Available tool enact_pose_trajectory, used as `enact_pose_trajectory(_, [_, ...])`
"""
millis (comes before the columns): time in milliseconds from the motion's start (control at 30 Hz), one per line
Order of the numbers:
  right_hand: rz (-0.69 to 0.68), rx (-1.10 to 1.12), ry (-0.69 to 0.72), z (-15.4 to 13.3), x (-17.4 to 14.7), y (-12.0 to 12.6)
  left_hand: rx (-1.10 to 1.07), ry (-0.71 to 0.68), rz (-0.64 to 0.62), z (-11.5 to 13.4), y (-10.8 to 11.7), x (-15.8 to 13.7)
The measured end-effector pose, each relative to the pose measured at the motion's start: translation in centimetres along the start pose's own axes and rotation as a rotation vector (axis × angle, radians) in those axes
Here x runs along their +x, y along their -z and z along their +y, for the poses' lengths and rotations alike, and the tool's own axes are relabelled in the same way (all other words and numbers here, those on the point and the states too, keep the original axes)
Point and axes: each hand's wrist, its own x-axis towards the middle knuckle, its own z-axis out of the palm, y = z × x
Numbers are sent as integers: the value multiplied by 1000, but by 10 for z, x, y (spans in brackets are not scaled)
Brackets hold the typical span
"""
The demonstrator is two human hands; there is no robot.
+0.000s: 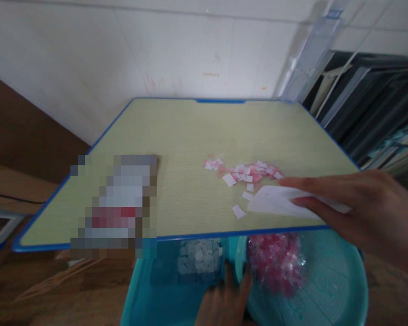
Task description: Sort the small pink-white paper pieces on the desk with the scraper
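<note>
My right hand pinches a white card, held low over the tabletop with its left end close to small loose paper pieces. Pink petal-like bits and white paper squares lie in a strip beyond the card. Below the table's front edge, my left hand grips the rim of a round turquoise basin, with fingers on either side of it. Inside that basin sits a clear bag of pink petal-like pieces. A blue tub to the left contains a heap of white paper squares.
A pixelated, blurred-out object rests on the table's left side. Behind the table is a white wall. A clear plastic bottle-like object and dark stacked panels stand at the right. Wooden floor shows below.
</note>
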Motion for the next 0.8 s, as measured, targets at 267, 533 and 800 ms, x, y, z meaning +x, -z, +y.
enact_pose_trajectory(267, [-78,34,70,-34,24,-22,92,-10,81,-2,-11,2])
enact_pose_trajectory(533, [45,-69,-27,-31,32,-25,109,-18,194,-3,-21,3])
enact_pose_trajectory(800, [-43,23,97,-51,26,-28,95,-29,261,-5,-29,3])
